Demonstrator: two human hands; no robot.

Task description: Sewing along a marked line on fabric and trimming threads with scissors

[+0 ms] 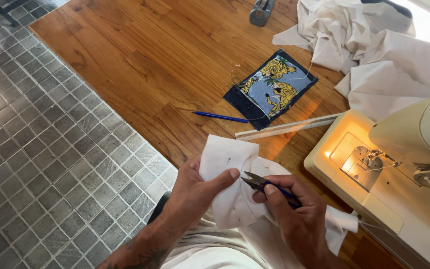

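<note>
A small piece of white cloth is being held up in front of the sewing machine, off its left end and nearer the bench edge. The left hand is clamped on it, thumb pressed flat on top, so the cloth is pinched near its lower left edge. The right hand is closed around a pair of blue-handled thread snips, and the blades are pointed left, toward the left thumb, tips lying right on the cloth just beside it. So the cloth sits to the left of the snips, the snips' long axis runs roughly left to right, and the right hand is the one doing the cutting end of things. Whether a thread is actually caught between the blades can't be told, too small.

Away from the sewing machine, further out on the wooden bench, a dark-edged rectangular fabric patch with yellow tigers on blue is laid at an angle. Between it and the machine a pale ruler is stretched out, one end reaching the machine's base. A blue pen is left just past the ruler's far end. A heap of cream cloth is piled behind the machine. The machine's lamp is lit. No labels worth mentioning can be made out.
</note>
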